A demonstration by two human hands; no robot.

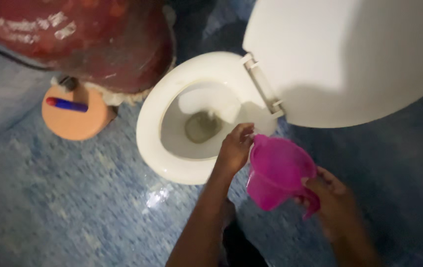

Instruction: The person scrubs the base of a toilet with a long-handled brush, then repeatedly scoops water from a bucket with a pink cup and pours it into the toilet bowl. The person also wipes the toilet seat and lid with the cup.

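The pink jug (276,173) hangs tilted just right of the toilet bowl (191,118), spout toward it, handle gripped by the right hand (332,200) while the nearer left hand's (235,148) fingers pinch its rim.

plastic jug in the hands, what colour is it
Bright pink, magenta-like. The plastic jug shows best in the head view, held by the right hand, with the left hand at its rim.

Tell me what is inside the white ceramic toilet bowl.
The white ceramic toilet bowl holds a small pool of murky water at its drain. The left hand covers part of the near rim; the bowl's near inner wall is out of sight.
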